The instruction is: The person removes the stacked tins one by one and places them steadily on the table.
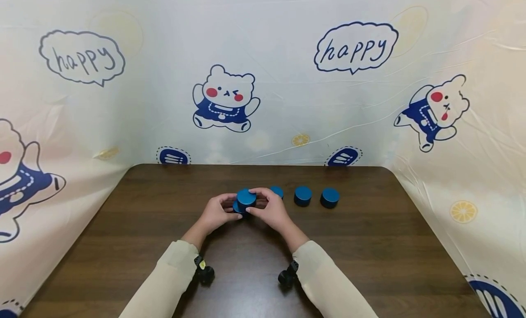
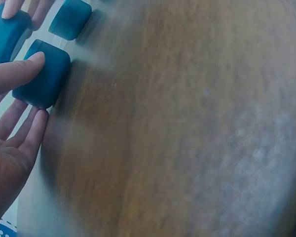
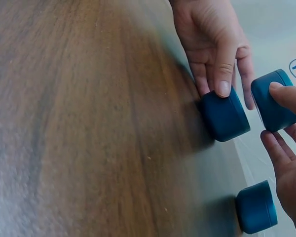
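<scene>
My left hand [image 1: 214, 213] holds a small blue round container [image 2: 52, 74] that stands on the table, its thumb on the near side and fingers at the far side. Just above it, my right hand [image 1: 270, 210] grips a second blue round container [image 1: 246, 198] between thumb and fingers. In the right wrist view this raised container [image 3: 272, 106] is apart from the standing one [image 3: 224, 118], and a seam runs near its top. From the head, the raised container covers part of the lower one.
Three more blue round containers stand in a row to the right on the brown wooden table [image 1: 370, 254]: one partly behind my right hand [image 1: 277, 191], a middle one [image 1: 302, 196] and an outer one [image 1: 330, 198]. A printed cloth [image 1: 279, 48] hangs behind the table.
</scene>
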